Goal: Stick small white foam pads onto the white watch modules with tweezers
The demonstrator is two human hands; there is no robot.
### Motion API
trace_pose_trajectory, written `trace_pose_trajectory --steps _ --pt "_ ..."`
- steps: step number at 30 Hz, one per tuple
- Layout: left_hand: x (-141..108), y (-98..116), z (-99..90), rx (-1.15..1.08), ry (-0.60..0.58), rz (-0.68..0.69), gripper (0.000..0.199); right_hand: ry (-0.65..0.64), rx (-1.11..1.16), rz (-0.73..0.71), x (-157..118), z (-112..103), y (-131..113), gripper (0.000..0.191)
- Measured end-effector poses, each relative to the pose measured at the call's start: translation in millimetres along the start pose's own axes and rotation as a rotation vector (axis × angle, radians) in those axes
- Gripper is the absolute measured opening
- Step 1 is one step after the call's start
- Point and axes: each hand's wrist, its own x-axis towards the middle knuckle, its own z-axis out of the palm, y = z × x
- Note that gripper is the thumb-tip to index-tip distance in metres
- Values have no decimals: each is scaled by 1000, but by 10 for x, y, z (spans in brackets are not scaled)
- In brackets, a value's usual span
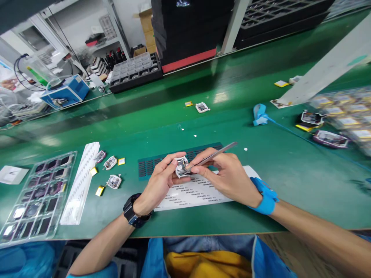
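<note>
Between the fingers of my left hand (pixel 162 179) is a white smartwatch case (pixel 182 166), its open side up and its circuit board showing. My right hand (pixel 228 177) grips a pair of metal tweezers (pixel 216 153), whose tip reaches into the case. Both hands are closed and close together. Beneath them lie a white printed adhesive sheet (pixel 197 192) and a dark green sheet (pixel 147 166) with rows of small black strips. A blue wrist strap (pixel 265 196) circles my right wrist.
Left, several open watch cases (pixel 114 181) with yellow batteries (pixel 99 190) lie near a clear tray (pixel 37 197) of watch parts. Another case (pixel 202 107) sits farther back. A slanted white post (pixel 324 63) and a blue cord (pixel 301 133) stand right, beside bagged batteries (pixel 348 112).
</note>
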Motion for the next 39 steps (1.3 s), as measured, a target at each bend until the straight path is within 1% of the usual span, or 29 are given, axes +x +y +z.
trace_pose_trajectory --steps 2,5,11,14,17,20,23,26,29,34,39 --pt "2 8 -2 -40 10 5 24 8 2 38 -14 -33 6 23" --pt "-7 28 1 -89 39 13 19 20 6 34 -31 -67 25 18" --pt "-31 56 18 -104 50 5 19 16 15 26 -41 -57 36 14" --pt "-29 52 21 -89 40 5 21 15 2 44 -48 -48 27 17" --pt "-26 38 17 -80 32 2 22 75 1 67 -62 -32 28 23" --pt "-26 27 11 -67 29 -17 23 119 26 66 -74 -22 41 24" --pt "-28 24 7 -59 16 -24 22 58 -15 14 -84 -29 54 20" --pt "-29 24 7 -53 -1 0 22 11 -71 -46 -94 -36 64 18" --pt "-30 21 11 -51 -14 9 25 13 -88 -75 -95 -33 64 18" --pt "-31 14 17 -45 -9 12 29 -20 -98 -63 -81 -29 46 20" --pt "-40 10 20 -27 -12 24 30 -25 -89 -104 -72 -30 41 14"
